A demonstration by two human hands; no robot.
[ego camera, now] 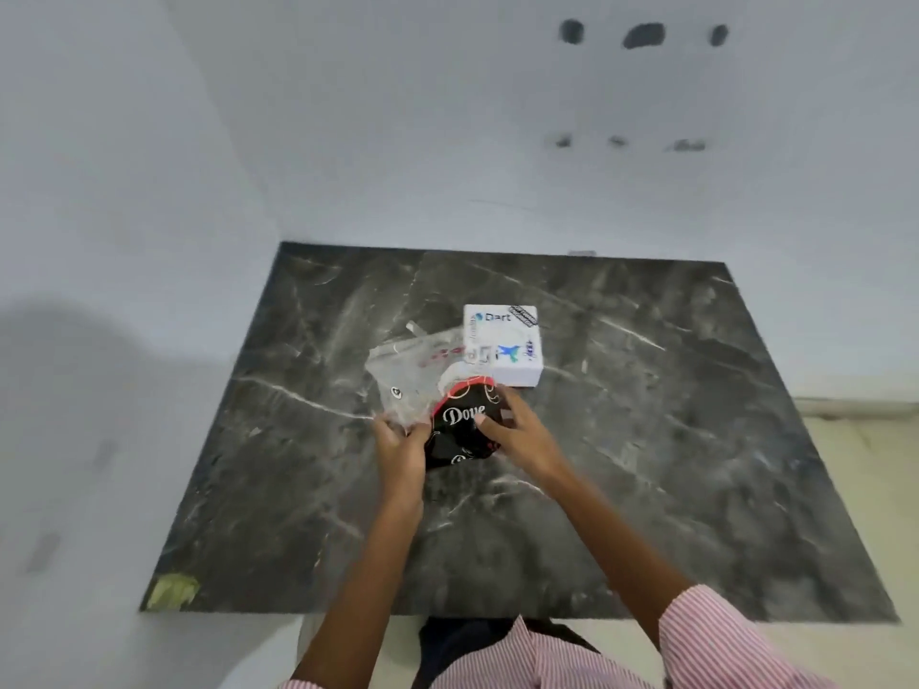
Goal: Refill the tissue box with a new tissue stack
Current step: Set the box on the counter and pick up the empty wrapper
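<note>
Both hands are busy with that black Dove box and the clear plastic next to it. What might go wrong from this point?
The loose clear wrapper lies against the black Dove box under the left hand, so it could get dragged along or caught in the box. The right hand works close to the white Dart pack and might nudge it. The box looks soft and bent, so pressing could crush it further.

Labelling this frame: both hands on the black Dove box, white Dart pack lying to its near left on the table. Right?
Not quite. The head view shows the Dart pack beyond the Dove box, slightly to the right, not near left. The rest stands: left hand and right hand are both on the Dove box, on the table.
</note>
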